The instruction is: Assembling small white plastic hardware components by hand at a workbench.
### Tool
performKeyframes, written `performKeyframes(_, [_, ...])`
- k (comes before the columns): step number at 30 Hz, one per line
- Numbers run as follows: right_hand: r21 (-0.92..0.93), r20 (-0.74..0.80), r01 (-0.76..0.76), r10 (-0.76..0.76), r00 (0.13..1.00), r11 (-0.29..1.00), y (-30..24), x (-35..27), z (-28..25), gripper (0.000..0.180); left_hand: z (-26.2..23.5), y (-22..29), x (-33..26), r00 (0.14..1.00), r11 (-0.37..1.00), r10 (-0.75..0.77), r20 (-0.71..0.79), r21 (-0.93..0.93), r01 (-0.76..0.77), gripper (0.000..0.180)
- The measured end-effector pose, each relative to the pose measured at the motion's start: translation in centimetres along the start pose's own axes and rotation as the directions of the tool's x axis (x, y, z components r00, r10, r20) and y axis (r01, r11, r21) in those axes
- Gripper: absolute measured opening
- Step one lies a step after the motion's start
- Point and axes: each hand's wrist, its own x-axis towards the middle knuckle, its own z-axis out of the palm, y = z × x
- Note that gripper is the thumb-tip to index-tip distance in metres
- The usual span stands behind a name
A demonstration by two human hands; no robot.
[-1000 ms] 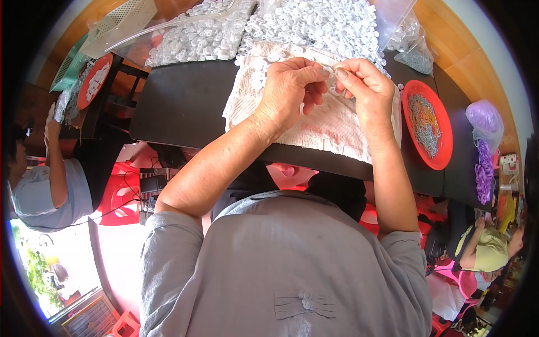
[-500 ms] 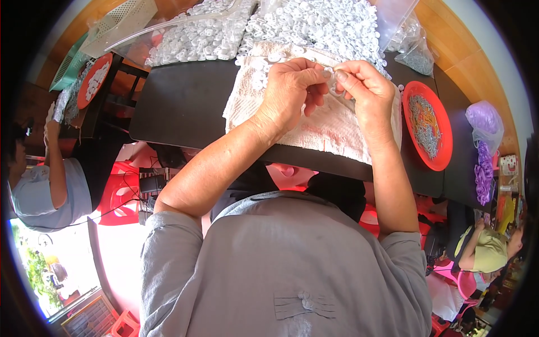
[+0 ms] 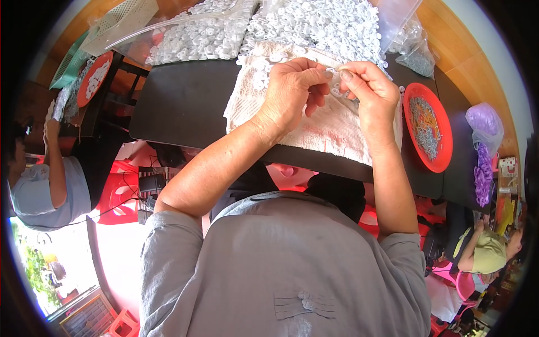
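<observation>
Above a pale towel (image 3: pixel 314 132) on the dark table, my left hand (image 3: pixel 296 90) and my right hand (image 3: pixel 371 92) meet almost fingertip to fingertip. Thumb and forefinger of each hand are pinched together. Whatever lies between them is too small to make out. Small white plastic pieces (image 3: pixel 261 78) are scattered over the towel beside my left hand, and a few more show under my fingers. Beyond the towel spreads a big heap of the same white pieces (image 3: pixel 314 28). To the right of my right hand sits a red oval tray (image 3: pixel 445 147) with small silvery metal parts and some orange-yellow ones.
Clear plastic bags (image 3: pixel 418 53) lie at the far right, and a purple bundle (image 3: pixel 484 121) hangs off the right side. At the left are a red dish of white pieces (image 3: pixel 95 81) and a green basket (image 3: pixel 64 70). Two other people sit at left and right.
My right hand has shifted very slightly to the right, away from my left fingertips. My left hand stays in nearly the same place.
</observation>
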Motion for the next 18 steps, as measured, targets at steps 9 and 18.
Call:
performKeyframes(9, [-0.051,0.017,0.034,-0.033,0.999,0.998,0.1,0.0,0.2,0.009,0.1,0.0,-0.1,1.0,1.0,-0.013,-0.004,-0.014,0.013,0.011])
performKeyframes(18, [-0.048,0.024,0.01,-0.009,1.0,0.999,1.1,0.0,0.3,0.007,0.1,-0.7,0.1,1.0,0.999,-0.012,-0.018,0.048,0.012,0.01])
